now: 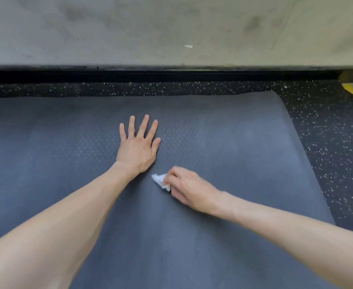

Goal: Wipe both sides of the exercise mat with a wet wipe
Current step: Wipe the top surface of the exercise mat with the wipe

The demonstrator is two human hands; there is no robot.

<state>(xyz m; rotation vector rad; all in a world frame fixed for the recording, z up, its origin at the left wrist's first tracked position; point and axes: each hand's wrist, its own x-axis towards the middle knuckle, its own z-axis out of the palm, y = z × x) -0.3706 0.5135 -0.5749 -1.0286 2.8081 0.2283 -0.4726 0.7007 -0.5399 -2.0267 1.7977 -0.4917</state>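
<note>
Across the lower frame lies a dark grey exercise mat (pixel 234 142) on speckled black flooring (pixel 327 142). Left hand (pixel 137 147) presses flat on it at centre, fingers spread. Just right, right hand (pixel 187 187) pinches a crumpled white wet wipe (pixel 161 180) against the mat.

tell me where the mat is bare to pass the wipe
Bare exercise mat runs from the right hand out to the speckled floor, and left of the left hand. Crowded at centre: the flat left hand and the wet wipe sit close.
</note>
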